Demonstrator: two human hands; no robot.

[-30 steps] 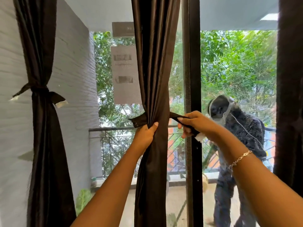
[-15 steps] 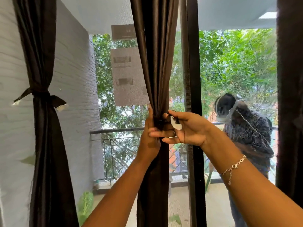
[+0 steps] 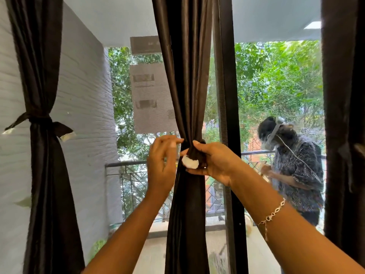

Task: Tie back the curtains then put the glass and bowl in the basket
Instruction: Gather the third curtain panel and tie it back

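Observation:
The middle dark brown curtain (image 3: 185, 86) hangs straight ahead, pinched into a narrow waist. My right hand (image 3: 213, 163) grips that waist, thumb on top and fingers below, holding the dark tie band (image 3: 194, 155) whose white tag end (image 3: 190, 162) shows at the front. Just left of the curtain is my left hand (image 3: 161, 163), fingers loose and holding nothing, with its fingertips close to the fabric. At the left, another curtain (image 3: 39, 66) is tied at its middle with a knotted band (image 3: 40, 121). No glass, bowl or basket is in view.
A third dark curtain (image 3: 343, 115) hangs at the right edge. A black door frame post (image 3: 227, 95) stands just right of the middle curtain. Beyond the glass, a person (image 3: 296, 171) stands on the balcony by a railing (image 3: 126, 165). A white brick wall (image 3: 83, 115) is at the left.
The tie band has been brought round to the curtain's front, where my right hand now holds it. My left hand has let go of the curtain and drawn away to the left.

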